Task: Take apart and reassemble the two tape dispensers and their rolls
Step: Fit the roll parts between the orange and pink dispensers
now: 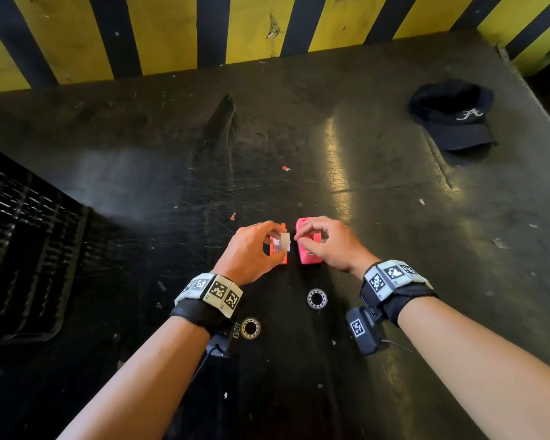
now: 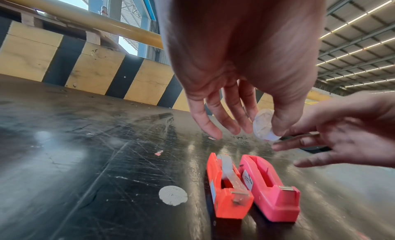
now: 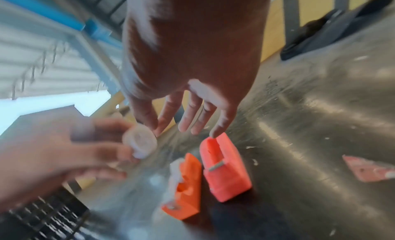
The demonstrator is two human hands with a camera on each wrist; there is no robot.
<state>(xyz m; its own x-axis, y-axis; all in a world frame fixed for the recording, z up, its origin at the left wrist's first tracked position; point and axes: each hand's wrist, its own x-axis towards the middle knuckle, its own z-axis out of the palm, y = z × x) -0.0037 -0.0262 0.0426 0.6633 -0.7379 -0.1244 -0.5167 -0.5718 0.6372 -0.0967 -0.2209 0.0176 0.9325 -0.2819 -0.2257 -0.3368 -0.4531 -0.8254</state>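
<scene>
My left hand (image 1: 278, 238) pinches a small white tape roll (image 2: 264, 127) between thumb and forefinger, lifted above the table. My right hand (image 1: 302, 239) hovers beside it with straight fingers (image 3: 186, 123), its thumb close to the white tape roll (image 3: 140, 140) and nothing in its grasp. Below stand two dispensers side by side. The orange dispenser (image 2: 226, 194) carries a roll with tape running to its cutter. The pink dispenser (image 2: 274, 191) has an empty slot. Two clear ring-shaped spools (image 1: 317, 299) (image 1: 250, 328) lie on the table near my wrists.
A black cap (image 1: 451, 119) lies at the far right of the dark scratched table (image 1: 140, 185). A black slatted crate (image 1: 23, 249) sits at the left edge. A yellow-and-black striped wall (image 1: 172, 33) bounds the back. A round white sticker (image 2: 173, 195) and small pink scraps dot the surface.
</scene>
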